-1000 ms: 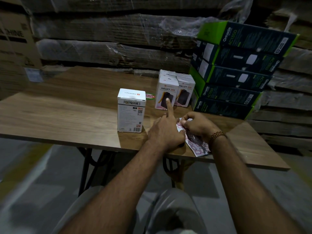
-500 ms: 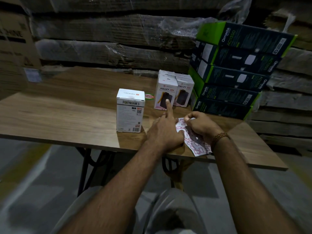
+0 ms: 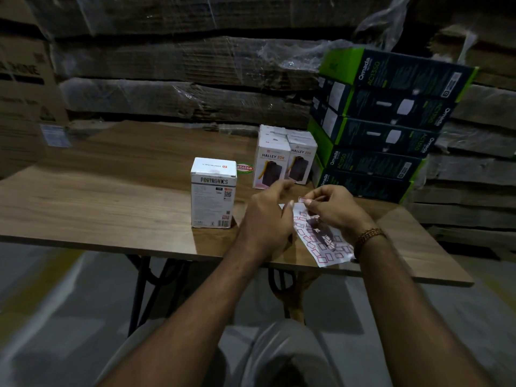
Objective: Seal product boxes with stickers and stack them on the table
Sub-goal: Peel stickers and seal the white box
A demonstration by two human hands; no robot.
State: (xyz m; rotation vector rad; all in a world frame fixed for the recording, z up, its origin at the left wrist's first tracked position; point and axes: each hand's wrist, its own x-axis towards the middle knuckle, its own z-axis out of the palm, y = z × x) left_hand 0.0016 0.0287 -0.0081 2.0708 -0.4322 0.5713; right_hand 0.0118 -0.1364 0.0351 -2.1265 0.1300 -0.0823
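A white Portronics box (image 3: 213, 192) stands upright on the wooden table (image 3: 111, 196), left of my hands. Behind it a group of white Halley 20K boxes (image 3: 284, 160) stands close together. A sticker sheet (image 3: 321, 241) with red-outlined labels lies at the table's near edge. My left hand (image 3: 268, 219) holds the sheet's upper left corner under its thumb, fingers curled. My right hand (image 3: 332, 209) pinches a small red-edged sticker (image 3: 302, 200) just above the sheet.
A stack of dark green Omada boxes (image 3: 385, 129) leans at the table's back right. A round red and green label (image 3: 245, 168) lies on the table between the boxes. Wrapped cardboard pallets (image 3: 181, 65) fill the background. The table's iron legs (image 3: 139, 289) stand below.
My left index finger, earlier pointing straight out, has curled in. My right hand has lifted a sticker off the sheet, which now shows more fully.
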